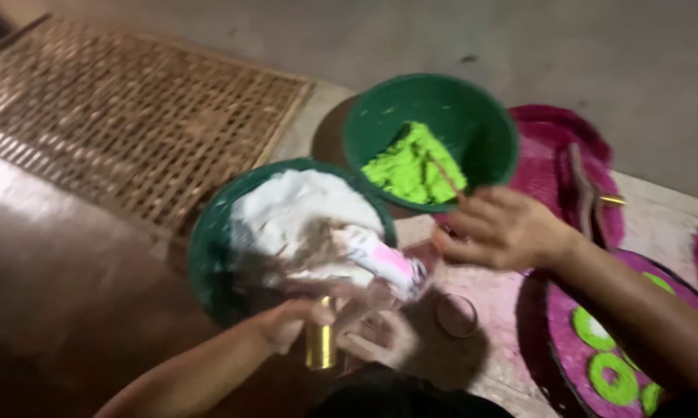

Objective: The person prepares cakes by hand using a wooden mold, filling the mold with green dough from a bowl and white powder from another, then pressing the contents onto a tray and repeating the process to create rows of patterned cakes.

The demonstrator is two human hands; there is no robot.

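Observation:
My left hand (287, 323) grips a small golden cylinder (320, 346), held upright at the near rim of a green bowl (209, 248) full of white powder (287, 213). A blurred white and pink object (381, 260) lies across that bowl's right edge; I cannot tell what it is. My right hand (504, 228) reaches in from the right, fingers pinched on a thin brown stick (445, 176) that points into bright green powder (411, 166) in a second green bowl (488, 131).
A woven bamboo mat (124, 116) lies at the back left. A round pink tray (565, 348) with green powder rings (608, 378) sits at the lower right, and more pink powder shapes (550, 170) lie behind my right hand. A small clear ring-like cup (457, 316) rests on the floor.

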